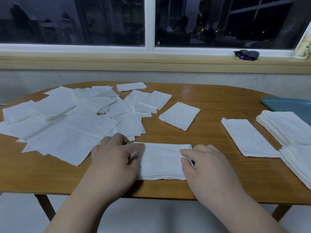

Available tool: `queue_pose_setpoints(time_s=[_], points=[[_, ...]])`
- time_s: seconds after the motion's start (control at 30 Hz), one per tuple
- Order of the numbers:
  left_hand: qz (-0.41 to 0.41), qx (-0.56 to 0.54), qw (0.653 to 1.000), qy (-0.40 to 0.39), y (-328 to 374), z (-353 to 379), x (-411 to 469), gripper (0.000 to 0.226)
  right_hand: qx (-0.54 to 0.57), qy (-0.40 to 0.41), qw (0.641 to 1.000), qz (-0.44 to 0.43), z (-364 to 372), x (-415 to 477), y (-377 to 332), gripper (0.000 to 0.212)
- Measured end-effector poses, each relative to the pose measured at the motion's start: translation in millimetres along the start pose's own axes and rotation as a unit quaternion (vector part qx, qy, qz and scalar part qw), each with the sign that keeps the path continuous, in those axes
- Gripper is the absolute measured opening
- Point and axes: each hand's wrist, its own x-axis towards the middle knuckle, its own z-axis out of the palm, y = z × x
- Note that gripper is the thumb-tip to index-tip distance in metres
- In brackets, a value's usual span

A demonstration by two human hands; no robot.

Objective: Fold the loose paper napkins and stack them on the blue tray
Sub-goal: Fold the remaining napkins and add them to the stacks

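Observation:
A folded white napkin [161, 161] lies near the table's front edge between my hands. My left hand [116, 158] pinches its left end with curled fingers. My right hand [207, 163] pinches its right end between thumb and fingers. Several loose unfolded napkins [70, 121] are spread over the table's left half. One folded napkin [179, 118] lies alone at mid table, another [249, 137] further right. At the right edge sit stacks of folded napkins [289, 130], partly over the blue tray [289, 105].
The wooden table [210, 101] has a rounded far edge and stands below a window sill. A dark cloth object [246, 54] and a printed card [304, 46] sit on the sill at the right. Grey floor shows under the table's front edge.

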Motion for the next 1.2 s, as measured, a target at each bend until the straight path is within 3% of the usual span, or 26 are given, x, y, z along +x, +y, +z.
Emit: queue_pose_setpoints(time_s=[0.1,0.37,0.53,0.7,0.87,1.07,1.2], points=[[0.033,-0.035,0.999,0.013,0.0,-0.7,-2.8,0.016,0.000,-0.010,1.000,0.008,-1.4,0.6,1.8,0.036],[0.107,-0.035,0.992,-0.052,4.7,6.2,-5.2,0.014,-0.014,-0.004,0.999,0.048,-7.3,-0.5,19.5,0.035],[0.128,-0.031,0.990,-0.044,5.1,12.7,-3.1,0.017,-0.011,-0.019,1.000,0.002,-19.2,-4.3,22.5,0.036],[0.134,-0.007,0.991,-0.026,7.5,15.4,-3.7,0.017,-0.024,-0.106,0.993,-0.048,-27.2,-6.6,22.5,0.045],[0.165,-0.005,0.986,-0.017,22.3,13.0,-7.2,0.029,-0.046,-0.088,0.994,-0.045,-31.3,-16.2,28.3,0.034],[0.154,-0.006,0.984,-0.088,42.4,20.7,-15.6,0.049,-0.055,-0.115,0.992,-0.014,-45.6,-34.4,25.3,0.036],[0.158,-0.020,0.981,-0.110,48.9,18.7,-20.0,0.048,-0.012,-0.126,0.992,-0.001,-53.0,-45.7,27.7,0.029]])
